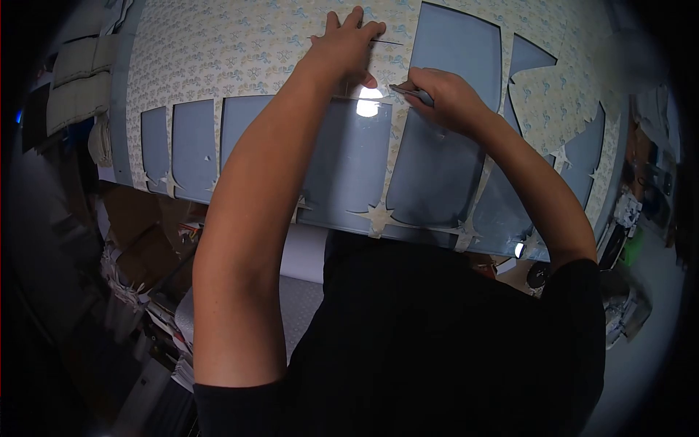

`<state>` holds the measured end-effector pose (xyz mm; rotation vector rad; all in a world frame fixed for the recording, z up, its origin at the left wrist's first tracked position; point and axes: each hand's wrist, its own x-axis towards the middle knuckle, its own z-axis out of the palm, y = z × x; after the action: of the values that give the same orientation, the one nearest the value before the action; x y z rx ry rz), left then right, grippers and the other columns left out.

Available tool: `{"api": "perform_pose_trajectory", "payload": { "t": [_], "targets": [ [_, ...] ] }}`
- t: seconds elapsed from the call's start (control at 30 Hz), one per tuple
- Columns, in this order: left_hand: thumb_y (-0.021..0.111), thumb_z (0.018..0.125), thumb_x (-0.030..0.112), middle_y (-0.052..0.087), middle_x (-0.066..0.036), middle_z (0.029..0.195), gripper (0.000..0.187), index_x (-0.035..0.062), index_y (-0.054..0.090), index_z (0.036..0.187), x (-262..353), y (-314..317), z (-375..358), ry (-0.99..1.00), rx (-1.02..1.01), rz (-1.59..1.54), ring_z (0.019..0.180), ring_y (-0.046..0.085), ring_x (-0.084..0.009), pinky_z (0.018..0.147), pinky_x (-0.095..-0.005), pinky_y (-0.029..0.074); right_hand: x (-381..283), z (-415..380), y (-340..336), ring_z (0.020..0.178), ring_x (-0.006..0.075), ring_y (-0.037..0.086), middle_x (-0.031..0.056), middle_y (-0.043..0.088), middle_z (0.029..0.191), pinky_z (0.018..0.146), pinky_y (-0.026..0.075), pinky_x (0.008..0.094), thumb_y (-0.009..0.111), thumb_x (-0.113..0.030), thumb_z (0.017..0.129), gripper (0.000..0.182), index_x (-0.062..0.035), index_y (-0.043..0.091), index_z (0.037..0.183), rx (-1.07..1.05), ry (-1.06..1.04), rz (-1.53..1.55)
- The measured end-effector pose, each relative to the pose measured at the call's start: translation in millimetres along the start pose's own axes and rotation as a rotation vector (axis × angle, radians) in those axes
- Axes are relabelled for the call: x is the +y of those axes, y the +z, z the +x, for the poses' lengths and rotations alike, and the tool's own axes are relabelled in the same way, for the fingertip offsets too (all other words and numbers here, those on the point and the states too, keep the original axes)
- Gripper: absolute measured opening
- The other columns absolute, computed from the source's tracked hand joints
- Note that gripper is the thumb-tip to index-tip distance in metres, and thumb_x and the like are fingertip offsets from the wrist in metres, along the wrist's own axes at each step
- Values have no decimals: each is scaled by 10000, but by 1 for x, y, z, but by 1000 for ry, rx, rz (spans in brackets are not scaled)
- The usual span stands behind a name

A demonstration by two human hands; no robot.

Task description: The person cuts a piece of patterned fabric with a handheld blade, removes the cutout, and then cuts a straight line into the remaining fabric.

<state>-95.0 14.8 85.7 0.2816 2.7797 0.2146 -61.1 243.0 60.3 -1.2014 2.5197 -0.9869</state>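
Observation:
A cream patterned sheet (269, 51) with small blue and tan motifs covers much of the blue-grey work surface (457, 44). My left hand (345, 49) lies on it with the fingers spread, pressing it flat. A short dark line, perhaps a slit, shows just right of those fingers. In my closed right hand (450, 100) is a slim grey craft knife (416, 94), its tip pointing left onto a narrow strip of the sheet. Several panel-shaped openings in the sheet show the surface beneath. Some of the knife's handle is hidden by my fingers.
A loose patterned piece (555, 105) lies at the right over the openings. Star-shaped scraps (380, 217) remain along the near edge. Pale folded padding (76, 76) stands off the left end, and cardboard boxes (149, 255) sit below the table. A light reflection glares between my hands.

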Motion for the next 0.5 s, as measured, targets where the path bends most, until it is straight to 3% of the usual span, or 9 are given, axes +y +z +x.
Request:
{"api": "perform_pose_trajectory", "payload": {
  "t": [0.2,0.3,0.37,0.43,0.5],
  "targets": [
    [1012,534,240,273,-50,1714,1161,352,457,1547,-1,3,1,-3,-4,4,1550,252,-441,1171,-643,414,19,-11,21,934,268,689,108,718,1005,824,543,368,754,-10,897,165,-40,696,1048,165,-88,172],
    [1010,540,245,272,-59,1714,1159,347,452,1550,-4,5,5,0,-5,13,1550,249,-447,1175,-619,426,16,-14,20,973,252,683,93,725,1027,858,538,354,748,-33,914,148,-38,692,1051,149,-8,190],
    [1012,577,295,213,-77,1726,1125,340,442,1546,-11,10,10,58,-25,-52,1548,166,-521,1103,-788,386,11,-16,14,974,243,693,99,730,1034,863,540,346,746,-47,924,142,-33,689,1054,133,47,173],
    [1013,575,318,250,-84,1704,1112,331,454,1536,-11,7,11,73,-28,-40,1539,180,-529,1089,-787,402,1,-18,12,975,234,703,106,736,1040,869,542,339,744,-62,934,140,-28,686,1057,117,100,150],
    [1013,573,341,288,-90,1682,1099,323,466,1527,-11,3,13,96,-37,-27,1529,193,-538,1076,-785,419,-15,-26,23,935,228,734,129,753,1013,834,554,335,744,-96,945,148,-25,675,1055,288,313,281]
  ]
}}
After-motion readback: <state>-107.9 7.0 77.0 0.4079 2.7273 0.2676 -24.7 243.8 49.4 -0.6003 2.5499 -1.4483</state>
